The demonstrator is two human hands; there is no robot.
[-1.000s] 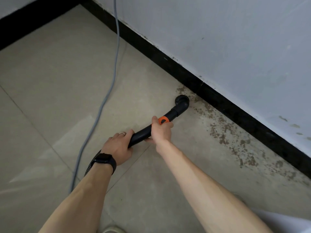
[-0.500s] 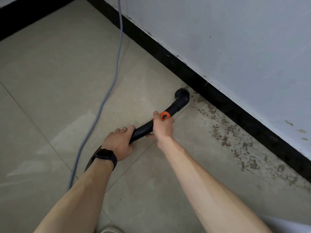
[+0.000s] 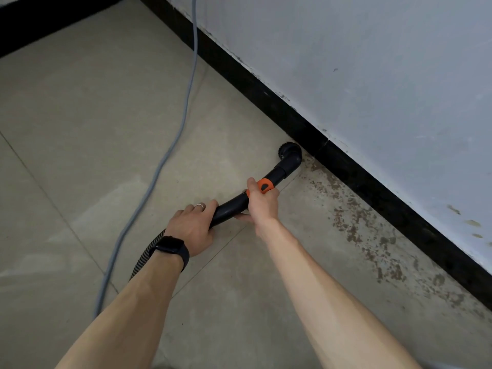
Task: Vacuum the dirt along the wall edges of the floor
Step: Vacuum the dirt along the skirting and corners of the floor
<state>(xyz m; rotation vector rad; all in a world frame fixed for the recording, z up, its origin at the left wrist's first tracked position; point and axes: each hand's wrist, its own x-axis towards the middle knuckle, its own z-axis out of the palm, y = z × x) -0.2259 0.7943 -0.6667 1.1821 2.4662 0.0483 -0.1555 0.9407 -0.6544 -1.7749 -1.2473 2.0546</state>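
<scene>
A black vacuum wand [image 3: 234, 205] with an orange collar [image 3: 265, 185] runs from my hands toward the wall. Its round brush nozzle [image 3: 288, 153] rests on the floor, right against the black skirting board [image 3: 354, 179]. My right hand [image 3: 262, 203] grips the wand just behind the orange collar. My left hand [image 3: 193, 227], with a ring and a black watch, holds the wand's rear end where the ribbed hose [image 3: 145, 255] begins. Brown dirt specks [image 3: 356, 230] lie in a band along the skirting, to the right of the nozzle.
A grey power cable [image 3: 165, 158] trails across the beige floor tiles [image 3: 80, 115] from the wall at the top down to the lower left. The pale wall [image 3: 372, 75] rises above the skirting. Another black skirting [image 3: 40, 20] runs along the top left.
The nozzle has slid further from me, up against the skirting at the far end of the dirt band. Both hands followed with the wand.
</scene>
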